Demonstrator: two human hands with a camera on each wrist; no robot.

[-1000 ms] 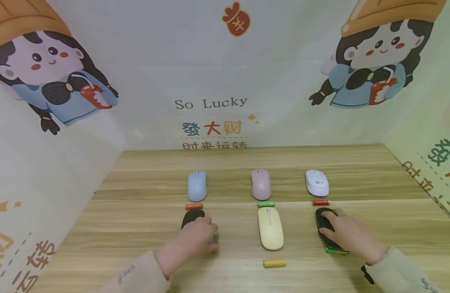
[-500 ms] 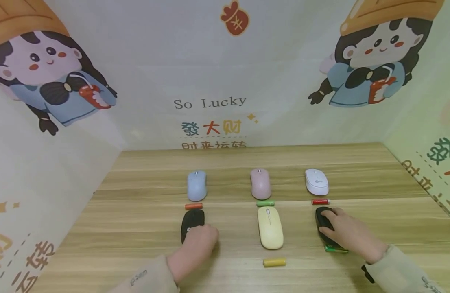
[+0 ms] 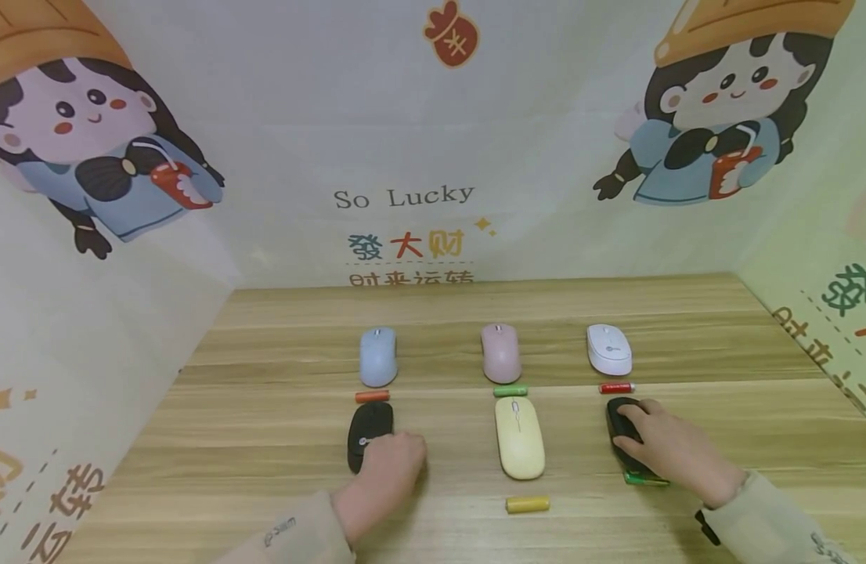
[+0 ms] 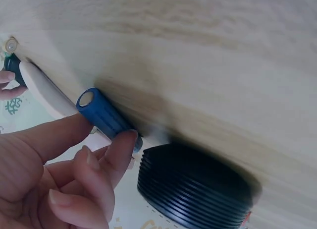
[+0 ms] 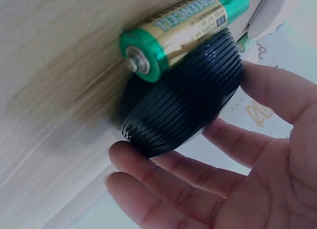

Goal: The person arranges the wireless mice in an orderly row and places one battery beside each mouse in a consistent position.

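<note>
My left hand (image 3: 393, 468) is low over the table, just right of the left black mouse (image 3: 368, 429). In the left wrist view it pinches a blue battery (image 4: 106, 115) by its two ends, beside that mouse's ribbed end; the hand hides this battery in the head view. My right hand (image 3: 676, 453) grips the right black mouse (image 3: 620, 439), thumb on one side and fingers on the other. A green and gold battery (image 5: 185, 33) lies against that mouse's near end, partly covered by the hand in the head view.
Blue (image 3: 378, 357), pink (image 3: 501, 354) and white (image 3: 609, 350) mice form the back row. Orange (image 3: 373, 396), green (image 3: 510, 391) and red (image 3: 617, 388) batteries lie in front of them. A yellow mouse (image 3: 521, 439) sits between my hands, with a yellow battery (image 3: 528, 504) nearer me.
My left hand has drawn back toward me and slightly right, uncovering most of the left black mouse. The right hand keeps its grip in the same place.
</note>
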